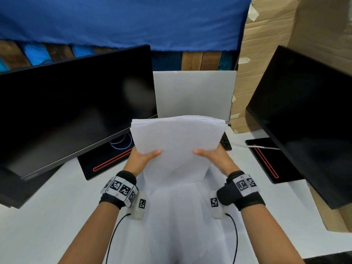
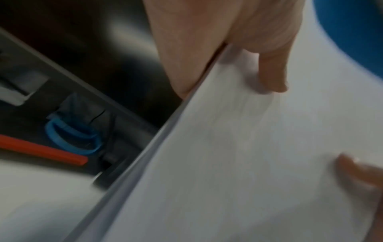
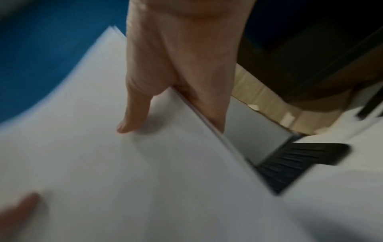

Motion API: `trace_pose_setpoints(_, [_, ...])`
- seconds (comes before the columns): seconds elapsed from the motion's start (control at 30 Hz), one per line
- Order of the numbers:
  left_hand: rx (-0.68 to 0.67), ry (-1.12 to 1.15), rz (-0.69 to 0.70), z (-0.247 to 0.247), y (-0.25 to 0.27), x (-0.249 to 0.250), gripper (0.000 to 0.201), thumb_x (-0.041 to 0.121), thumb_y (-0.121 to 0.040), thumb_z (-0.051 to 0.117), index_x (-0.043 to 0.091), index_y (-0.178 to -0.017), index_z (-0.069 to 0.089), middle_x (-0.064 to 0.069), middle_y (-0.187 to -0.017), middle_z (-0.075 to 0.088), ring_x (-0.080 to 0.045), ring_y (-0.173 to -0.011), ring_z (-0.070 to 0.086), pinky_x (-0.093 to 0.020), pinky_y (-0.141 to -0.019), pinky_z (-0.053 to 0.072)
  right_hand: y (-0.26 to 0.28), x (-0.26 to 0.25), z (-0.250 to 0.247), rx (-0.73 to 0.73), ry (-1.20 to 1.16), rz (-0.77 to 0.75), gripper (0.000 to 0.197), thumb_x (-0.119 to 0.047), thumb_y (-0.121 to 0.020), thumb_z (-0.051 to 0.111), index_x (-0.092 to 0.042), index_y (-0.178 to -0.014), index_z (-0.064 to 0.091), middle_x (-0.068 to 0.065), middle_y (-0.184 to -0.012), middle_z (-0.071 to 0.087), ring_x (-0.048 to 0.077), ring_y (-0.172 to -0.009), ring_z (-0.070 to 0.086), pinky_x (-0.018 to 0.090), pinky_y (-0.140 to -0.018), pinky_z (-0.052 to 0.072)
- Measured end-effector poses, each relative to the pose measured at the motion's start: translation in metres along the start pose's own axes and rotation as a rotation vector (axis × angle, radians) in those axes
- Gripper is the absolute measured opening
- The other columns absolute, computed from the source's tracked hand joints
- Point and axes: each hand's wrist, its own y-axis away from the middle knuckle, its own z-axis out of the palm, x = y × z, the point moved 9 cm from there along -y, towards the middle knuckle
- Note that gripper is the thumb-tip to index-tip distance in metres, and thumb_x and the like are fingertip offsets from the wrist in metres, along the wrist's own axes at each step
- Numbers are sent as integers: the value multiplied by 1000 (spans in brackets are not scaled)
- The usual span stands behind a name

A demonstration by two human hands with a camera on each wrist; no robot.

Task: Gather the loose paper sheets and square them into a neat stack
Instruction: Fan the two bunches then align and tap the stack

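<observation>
Your left hand (image 1: 140, 159) pinches the left edge of the paper stack (image 1: 177, 143), thumb on the face, fingers behind. The sheets are gathered and raised above the middle of the white desk (image 1: 47, 216), top edges slightly fanned. Your right hand (image 1: 214, 158) pinches the right edge likewise. Squaring remains, I judge.

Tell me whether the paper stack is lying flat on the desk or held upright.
Held upright: the paper stack is off the desk, gripped at its sides by the left hand and right hand, thumbs on its front.
</observation>
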Motion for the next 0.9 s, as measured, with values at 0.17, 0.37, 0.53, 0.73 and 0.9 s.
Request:
trace_pose_setpoints(0.17, [39, -418, -365, -29, 11, -105, 45, 14, -80, 65, 4, -122, 52, -12, -117, 63, -34, -118, 52, -27, -91, 48, 9, 45, -50, 309, 132, 51, 35, -13, -81, 64, 5, -110, 57, 20, -113, 63, 27, -98, 61, 33, -83, 46])
trace_pose_setpoints(0.37, [305, -680, -773, -71, 80, -159, 93, 25, -78, 66, 5, -142, 1, -25, -149, 14, -42, -134, 21, -48, -109, 26, 50, 34, -121, 574, 89, -36, 32, -11, -86, 57, 2, -115, 56, 9, -107, 59, 20, -98, 55, 30, -86, 38])
trace_pose_setpoints(0.53, [250, -396, -751, -51, 78, -187, 68, 11, -73, 70, -6, -130, 37, -26, -131, 51, -38, -114, 53, -42, -97, 46, 69, 66, -121, 643, 60, 55, 32, -12, -85, 58, 4, -113, 57, 9, -104, 57, 22, -97, 53, 32, -86, 39])
trace_pose_setpoints(0.73, [181, -200, -624, -11, 78, -182, 42, 6, -76, 67, -1, -115, 56, -21, -121, 61, -33, -107, 59, -35, -95, 47, 72, 70, -108, 623, 37, 63, 32, -15, -84, 60, 5, -109, 58, 11, -99, 59, 25, -93, 56, 33, -82, 41])
trace_pose_setpoints(0.9, [207, -357, -598, -2, 74, -173, 36, 0, -78, 61, -7, -112, 54, -24, -120, 60, -36, -108, 58, -29, -82, 44, 71, 75, -97, 587, 61, 88, 33, -12, -83, 61, 6, -111, 56, 10, -102, 58, 24, -93, 54, 31, -82, 40])
